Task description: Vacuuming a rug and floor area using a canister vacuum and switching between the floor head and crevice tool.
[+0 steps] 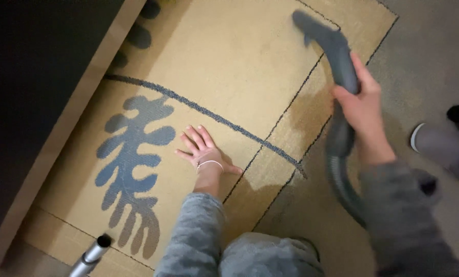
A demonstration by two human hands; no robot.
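Nearest the camera, the person's knees in grey trousers point(270, 254) are resting at the lower edge of the view, with both grey sleeves reaching forward from them. A metal tube point(92, 254) is lying at the lower left corner, apart from both hands. Just beyond the knees, the left hand point(204, 153) is pressing flat on the tan rug point(229, 56), fingers spread and holding nothing, beside the large grey-blue pattern point(132, 174) woven into the rug. A thin bracelet is sitting at that wrist. To the right and slightly farther out, the right hand point(360, 100) is wrapping closed around the grey vacuum hose point(339, 141). The hose is running from the lower right, under the right sleeve, up through the grip and onward to its nozzle end point(311, 28), which is blurred and lying over the far part of the rug. The long axis of the hose is therefore pointing away from the person and tilting leftward, with the nozzle lying ahead and left of the grip. The right hand is the nearer hand to the nozzle. At the far right, a grey foot and a dark object point(457, 136) are showing on the carpet.
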